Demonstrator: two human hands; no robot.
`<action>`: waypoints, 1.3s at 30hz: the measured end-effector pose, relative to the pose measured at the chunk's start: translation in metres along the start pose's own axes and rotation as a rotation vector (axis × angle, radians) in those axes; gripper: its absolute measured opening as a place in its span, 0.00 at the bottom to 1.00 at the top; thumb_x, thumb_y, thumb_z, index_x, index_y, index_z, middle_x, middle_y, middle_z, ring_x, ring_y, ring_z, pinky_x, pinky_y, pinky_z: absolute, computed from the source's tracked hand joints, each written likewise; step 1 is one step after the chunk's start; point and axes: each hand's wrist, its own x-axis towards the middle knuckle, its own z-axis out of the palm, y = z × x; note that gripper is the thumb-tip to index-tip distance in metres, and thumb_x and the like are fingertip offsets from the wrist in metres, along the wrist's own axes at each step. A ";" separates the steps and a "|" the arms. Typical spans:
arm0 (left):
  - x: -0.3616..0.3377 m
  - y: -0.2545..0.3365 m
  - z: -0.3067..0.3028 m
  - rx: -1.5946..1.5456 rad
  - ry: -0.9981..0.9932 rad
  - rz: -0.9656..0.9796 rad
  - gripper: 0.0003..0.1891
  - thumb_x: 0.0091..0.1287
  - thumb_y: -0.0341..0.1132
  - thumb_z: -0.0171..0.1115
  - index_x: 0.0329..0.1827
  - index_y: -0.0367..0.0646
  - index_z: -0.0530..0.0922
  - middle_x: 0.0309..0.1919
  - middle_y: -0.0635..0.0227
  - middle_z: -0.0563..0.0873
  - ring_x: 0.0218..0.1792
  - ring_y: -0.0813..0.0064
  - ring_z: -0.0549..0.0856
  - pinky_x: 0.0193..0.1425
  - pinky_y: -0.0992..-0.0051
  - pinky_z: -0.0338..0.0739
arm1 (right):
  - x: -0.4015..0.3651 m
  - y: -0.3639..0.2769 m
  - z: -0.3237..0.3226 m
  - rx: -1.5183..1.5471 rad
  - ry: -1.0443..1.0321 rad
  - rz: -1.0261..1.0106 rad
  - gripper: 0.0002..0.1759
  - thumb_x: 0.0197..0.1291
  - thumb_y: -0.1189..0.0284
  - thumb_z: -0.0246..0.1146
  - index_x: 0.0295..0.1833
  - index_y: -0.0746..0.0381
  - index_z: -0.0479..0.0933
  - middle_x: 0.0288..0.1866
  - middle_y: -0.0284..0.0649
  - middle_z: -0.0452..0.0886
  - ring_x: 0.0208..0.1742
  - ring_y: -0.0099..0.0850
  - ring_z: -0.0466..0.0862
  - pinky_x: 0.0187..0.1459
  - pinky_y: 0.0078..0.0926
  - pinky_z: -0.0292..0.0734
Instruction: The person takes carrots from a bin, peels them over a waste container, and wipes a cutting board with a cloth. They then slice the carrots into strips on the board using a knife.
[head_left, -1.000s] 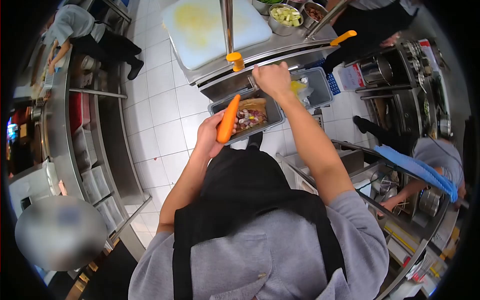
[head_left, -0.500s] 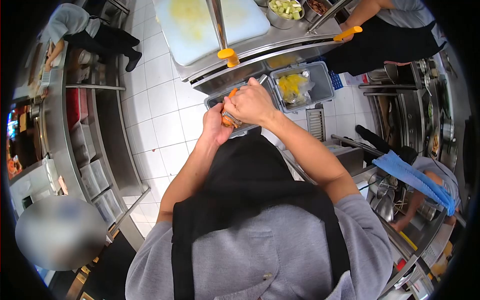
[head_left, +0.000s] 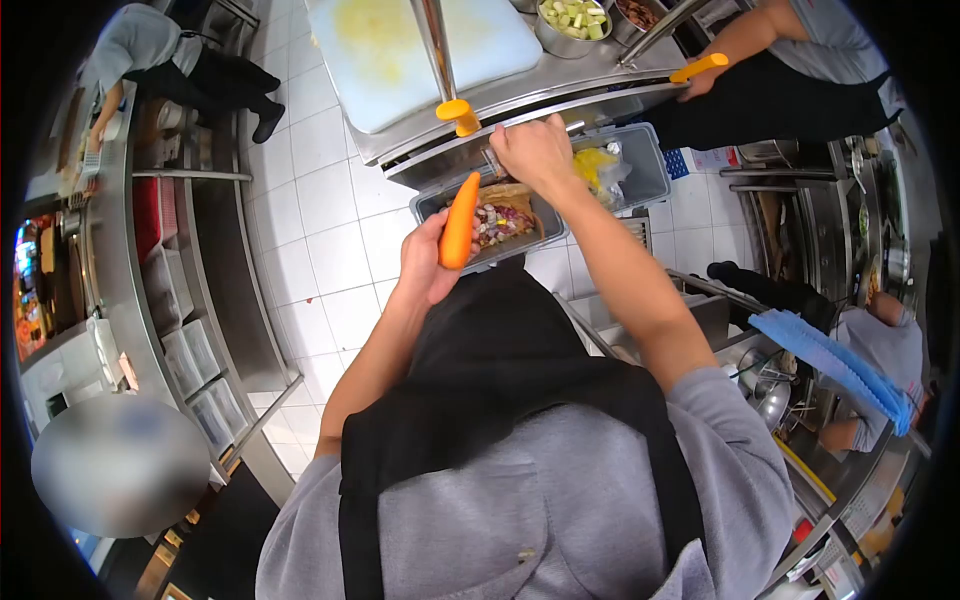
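Observation:
My left hand (head_left: pixel 424 258) is closed around an orange carrot (head_left: pixel 460 222), its narrow end pointing up and away from me. To its right and a little farther off, my right hand (head_left: pixel 536 152) grips a metal peeler (head_left: pixel 492 163). The peeler's head shows left of the fist and the end of its handle on the right. Blade and carrot are apart. Below both hands stands a grey bin (head_left: pixel 550 236) holding purple and white onion scraps (head_left: pixel 504 224) and a brown piece that looks like paper.
A second grey bin (head_left: pixel 655 165) holds a clear bag and yellow scraps. The steel counter ahead carries a white cutting board (head_left: pixel 430 65) and a bowl of cut green pieces (head_left: pixel 573 18). Yellow-capped bars (head_left: pixel 458 115) jut toward me. Co-workers stand left and right.
My right hand has moved the peeler off the carrot, away and to the right. The carrot now shows whole in my left hand, and the scraps below have come into view.

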 end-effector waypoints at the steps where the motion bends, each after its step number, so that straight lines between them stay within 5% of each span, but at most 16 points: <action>1: 0.006 0.001 -0.005 -0.093 -0.022 -0.031 0.18 0.80 0.37 0.45 0.60 0.31 0.74 0.46 0.58 0.85 0.43 0.68 0.84 0.49 0.67 0.82 | -0.007 -0.011 -0.009 0.002 -0.006 -0.008 0.30 0.72 0.57 0.49 0.22 0.61 0.85 0.24 0.47 0.86 0.31 0.44 0.86 0.52 0.45 0.70; 5: 0.018 -0.002 0.014 -0.090 0.190 -0.028 0.18 0.81 0.38 0.45 0.60 0.32 0.75 0.48 0.57 0.84 0.44 0.67 0.84 0.50 0.67 0.82 | -0.044 -0.053 -0.028 0.254 0.003 -0.285 0.24 0.67 0.60 0.59 0.18 0.58 0.82 0.19 0.41 0.83 0.26 0.41 0.83 0.45 0.41 0.69; 10: 0.010 0.007 0.049 -0.230 0.359 -0.001 0.17 0.81 0.37 0.45 0.60 0.33 0.75 0.47 0.58 0.82 0.40 0.69 0.81 0.46 0.70 0.79 | -0.054 -0.060 -0.027 0.275 -0.018 -0.326 0.24 0.66 0.62 0.59 0.16 0.57 0.81 0.17 0.40 0.81 0.24 0.39 0.82 0.42 0.41 0.67; 16: -0.012 0.003 0.009 0.048 0.006 -0.020 0.21 0.80 0.37 0.47 0.65 0.28 0.74 0.44 0.60 0.83 0.40 0.71 0.82 0.47 0.73 0.79 | -0.013 -0.009 -0.019 0.042 -0.095 -0.104 0.30 0.70 0.57 0.51 0.20 0.62 0.84 0.21 0.47 0.84 0.28 0.45 0.86 0.49 0.44 0.71; 23: -0.008 0.008 0.008 -0.012 0.069 -0.012 0.18 0.81 0.38 0.47 0.58 0.31 0.78 0.42 0.58 0.84 0.38 0.71 0.82 0.45 0.69 0.81 | -0.014 -0.007 -0.023 -0.069 -0.071 0.086 0.29 0.71 0.58 0.51 0.21 0.61 0.84 0.23 0.47 0.85 0.30 0.44 0.86 0.48 0.45 0.71; 26: 0.006 0.002 0.002 -0.074 0.093 -0.047 0.18 0.81 0.38 0.46 0.58 0.31 0.77 0.44 0.57 0.84 0.41 0.69 0.83 0.47 0.68 0.82 | -0.038 -0.045 -0.035 0.149 0.072 -0.284 0.25 0.68 0.61 0.57 0.17 0.57 0.82 0.19 0.40 0.83 0.27 0.40 0.84 0.45 0.42 0.70; 28: 0.008 0.002 0.026 -0.152 0.350 -0.020 0.18 0.81 0.38 0.44 0.59 0.32 0.75 0.46 0.57 0.84 0.42 0.67 0.84 0.46 0.67 0.82 | -0.052 -0.066 -0.044 0.310 0.045 -0.377 0.23 0.66 0.64 0.60 0.16 0.56 0.80 0.18 0.37 0.82 0.25 0.38 0.81 0.42 0.39 0.68; 32: 0.008 0.003 0.026 -0.188 0.310 -0.052 0.18 0.81 0.37 0.44 0.61 0.32 0.74 0.47 0.57 0.84 0.42 0.65 0.85 0.45 0.67 0.81 | -0.055 -0.067 -0.038 0.276 0.004 -0.387 0.24 0.66 0.63 0.59 0.16 0.57 0.80 0.17 0.38 0.81 0.24 0.38 0.81 0.42 0.39 0.68; 35: 0.003 0.004 0.007 -0.044 0.166 -0.046 0.19 0.81 0.37 0.43 0.62 0.30 0.74 0.46 0.58 0.84 0.41 0.67 0.84 0.46 0.68 0.81 | -0.033 -0.045 -0.030 0.100 0.051 -0.325 0.25 0.67 0.62 0.57 0.16 0.57 0.80 0.17 0.39 0.81 0.25 0.40 0.82 0.42 0.40 0.69; 37: -0.001 0.005 -0.001 -0.042 -0.100 -0.107 0.21 0.81 0.37 0.43 0.63 0.28 0.75 0.44 0.59 0.84 0.40 0.69 0.83 0.47 0.70 0.81 | -0.014 -0.026 -0.028 0.118 -0.050 -0.206 0.29 0.70 0.58 0.52 0.18 0.59 0.82 0.19 0.43 0.83 0.25 0.43 0.83 0.46 0.44 0.71; 39: -0.009 0.005 0.003 -0.009 -0.105 -0.082 0.21 0.81 0.37 0.43 0.64 0.28 0.75 0.43 0.60 0.84 0.39 0.70 0.83 0.47 0.71 0.81 | 0.003 -0.006 -0.020 -0.076 -0.049 -0.120 0.31 0.72 0.57 0.49 0.19 0.60 0.84 0.21 0.44 0.84 0.26 0.43 0.84 0.51 0.44 0.71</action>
